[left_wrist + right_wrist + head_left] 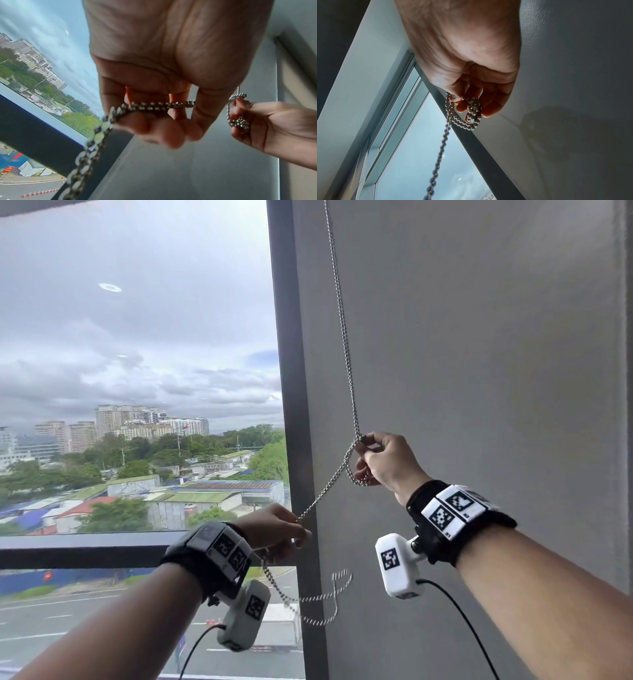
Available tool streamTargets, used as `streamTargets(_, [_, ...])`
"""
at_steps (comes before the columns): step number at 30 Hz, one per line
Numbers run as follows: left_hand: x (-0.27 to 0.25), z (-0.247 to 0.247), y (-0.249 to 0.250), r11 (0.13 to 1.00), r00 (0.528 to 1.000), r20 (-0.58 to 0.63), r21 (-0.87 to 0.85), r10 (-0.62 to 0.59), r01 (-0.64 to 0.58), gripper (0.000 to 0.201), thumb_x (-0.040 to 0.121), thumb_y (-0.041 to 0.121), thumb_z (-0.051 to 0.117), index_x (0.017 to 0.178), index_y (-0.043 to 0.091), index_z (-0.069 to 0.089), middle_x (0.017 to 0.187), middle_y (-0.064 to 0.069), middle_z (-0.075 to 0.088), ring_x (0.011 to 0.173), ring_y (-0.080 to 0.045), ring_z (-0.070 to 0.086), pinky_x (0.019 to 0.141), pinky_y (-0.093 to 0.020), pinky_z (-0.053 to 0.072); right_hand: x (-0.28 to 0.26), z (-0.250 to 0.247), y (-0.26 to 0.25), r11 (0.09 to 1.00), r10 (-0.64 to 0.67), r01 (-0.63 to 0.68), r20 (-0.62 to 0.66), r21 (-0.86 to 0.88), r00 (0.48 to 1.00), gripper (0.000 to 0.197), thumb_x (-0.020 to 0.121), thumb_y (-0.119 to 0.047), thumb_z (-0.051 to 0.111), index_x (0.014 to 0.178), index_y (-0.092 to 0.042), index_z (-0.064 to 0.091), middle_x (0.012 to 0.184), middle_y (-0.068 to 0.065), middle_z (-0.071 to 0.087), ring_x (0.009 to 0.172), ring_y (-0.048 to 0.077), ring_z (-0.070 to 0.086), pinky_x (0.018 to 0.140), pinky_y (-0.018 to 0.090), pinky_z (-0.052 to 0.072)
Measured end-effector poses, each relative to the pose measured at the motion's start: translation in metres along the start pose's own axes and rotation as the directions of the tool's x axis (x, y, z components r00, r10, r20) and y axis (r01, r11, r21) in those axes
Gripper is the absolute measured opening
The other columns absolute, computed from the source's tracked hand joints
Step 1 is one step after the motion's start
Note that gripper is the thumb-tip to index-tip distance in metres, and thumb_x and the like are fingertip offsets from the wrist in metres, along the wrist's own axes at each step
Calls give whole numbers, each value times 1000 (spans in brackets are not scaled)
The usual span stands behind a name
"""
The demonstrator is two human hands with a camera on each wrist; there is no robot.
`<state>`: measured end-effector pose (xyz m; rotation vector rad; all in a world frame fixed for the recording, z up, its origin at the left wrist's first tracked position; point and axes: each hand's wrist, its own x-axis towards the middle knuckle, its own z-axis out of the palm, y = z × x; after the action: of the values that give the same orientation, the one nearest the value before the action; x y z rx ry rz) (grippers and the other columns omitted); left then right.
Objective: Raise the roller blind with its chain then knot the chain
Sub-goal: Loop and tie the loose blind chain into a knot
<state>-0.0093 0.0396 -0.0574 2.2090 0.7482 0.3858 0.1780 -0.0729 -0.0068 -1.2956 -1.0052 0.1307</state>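
Note:
A silver bead chain [343,337] hangs down in front of the grey wall from above. My right hand [380,460] pinches it where it crosses itself into a small loop [352,463]; the right wrist view shows the chain [471,115] bunched around those fingertips. From the loop a doubled stretch runs down-left to my left hand [277,530], whose curled fingers grip the chain [154,106]. Below the left hand the slack end [322,601] dangles, blurred. The blind itself is out of view; the glass is uncovered.
A dark vertical window frame [291,405] runs just behind the left hand, with a horizontal rail [85,549] to its left. The plain grey wall [479,371] fills the right side. Through the glass lie sky, buildings and a road far below.

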Motion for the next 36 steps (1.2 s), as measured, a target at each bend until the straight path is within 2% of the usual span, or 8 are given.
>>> streamTargets(6, [7, 20, 7, 893, 996, 31, -446, 82, -60, 10, 83, 10, 63, 75, 6, 62, 59, -9, 57, 54, -24, 63, 85, -50, 51, -8, 5, -9, 997, 30, -35, 74, 72, 997, 10, 94, -10, 61, 98, -2, 67, 71, 14, 67, 63, 30, 64, 70, 49, 58])
streamTargets(10, [14, 29, 35, 666, 981, -70, -726, 180, -173, 14, 86, 13, 60, 90, 0, 62, 59, -9, 51, 53, -24, 61, 66, -38, 57, -13, 9, -13, 996, 46, -55, 122, 70, 991, 14, 94, -8, 61, 100, 3, 67, 74, 16, 70, 56, 23, 65, 53, 32, 57])
streamTargets(13, [21, 26, 55, 545, 961, -198, -793, 193, -273, 21, 86, 18, 62, 94, -2, 64, 60, -7, 54, 46, -15, 53, 55, -29, 53, -13, 13, -12, 998, 43, -47, 123, 36, 992, 13, 89, -4, 64, 96, 5, 71, 83, 19, 71, 61, 25, 64, 57, 33, 59])
streamTargets(18, [27, 34, 57, 640, 931, -324, -681, 170, -354, 22, 88, 29, 58, 81, 9, 66, 47, 5, 39, 36, -6, 26, 36, -14, 23, -16, 7, -11, 998, 59, -63, 147, 21, 987, 17, 85, -15, 73, 93, 0, 73, 84, 14, 70, 68, 20, 60, 61, 31, 54])
streamTargets(23, [30, 46, 49, 562, 945, -302, -764, 122, -317, 22, 91, 21, 53, 80, 5, 63, 47, 1, 41, 33, -6, 28, 36, -14, 22, -15, 1, -2, 996, 47, -36, 123, -84, 991, 18, 77, -18, 78, 84, -2, 74, 84, 15, 74, 69, 18, 60, 56, 28, 46])
streamTargets(27, [29, 58, 45, 609, 927, -359, -712, 110, -348, 20, 88, 31, 59, 79, 14, 64, 45, 6, 30, 36, -7, 19, 38, -14, 13, -14, 0, 6, 993, 0, 10, 85, -121, 996, 21, 68, -23, 81, 75, -4, 75, 79, 22, 74, 60, 22, 59, 58, 33, 50])
streamTargets(32, [29, 62, 47, 525, 932, -354, -781, 75, -338, 14, 85, 16, 60, 76, 6, 63, 50, 0, 40, 35, -7, 26, 39, -16, 18, -13, -3, 10, 986, -19, 36, 101, -164, 995, 26, 64, -31, 79, 70, -6, 75, 72, 15, 75, 59, 17, 61, 61, 35, 51])
streamTargets(36, [30, 65, 43, 576, 907, -416, -728, 61, -373, 17, 83, 30, 64, 77, 15, 67, 45, 6, 31, 38, -8, 20, 39, -16, 13, -16, -4, 9, 988, -21, 38, 116, -151, 993, 25, 63, -29, 76, 70, -6, 75, 63, 9, 71, 57, 17, 59, 57, 32, 49])
